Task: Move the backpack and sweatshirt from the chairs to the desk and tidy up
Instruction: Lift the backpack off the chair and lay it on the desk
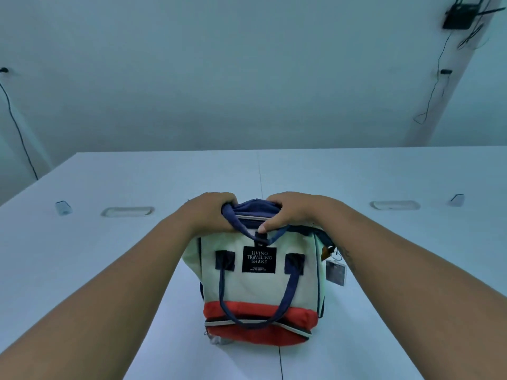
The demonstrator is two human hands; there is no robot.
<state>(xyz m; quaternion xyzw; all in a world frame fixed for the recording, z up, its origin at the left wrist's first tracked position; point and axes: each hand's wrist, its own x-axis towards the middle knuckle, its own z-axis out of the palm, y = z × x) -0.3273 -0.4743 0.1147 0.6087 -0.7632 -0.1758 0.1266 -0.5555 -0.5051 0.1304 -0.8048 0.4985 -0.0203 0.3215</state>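
I see the backpack standing upright on the white desk, close to the near edge and right over the seam between 2 desk panels. Its body is cream, the base is red, the top and trim are navy, and a black label on the front reads "LIVING TRAVELING SHARE". A navy handle hangs down in a loop across the front, and a small tag dangles off the bag's right side.

Both my hands are on the top of the bag. My left hand is closed around the navy fabric at the top left corner, fingers curled in. My right hand is clamped over the top right, thumb pressed down near the zipper at the front edge.

Further back on the desk I see 2 oval cable slots and 2 small clear holders, well apart from the bag. A black router is fixed high on the wall at the right, with cables trailing down. The sweatshirt is out of view.
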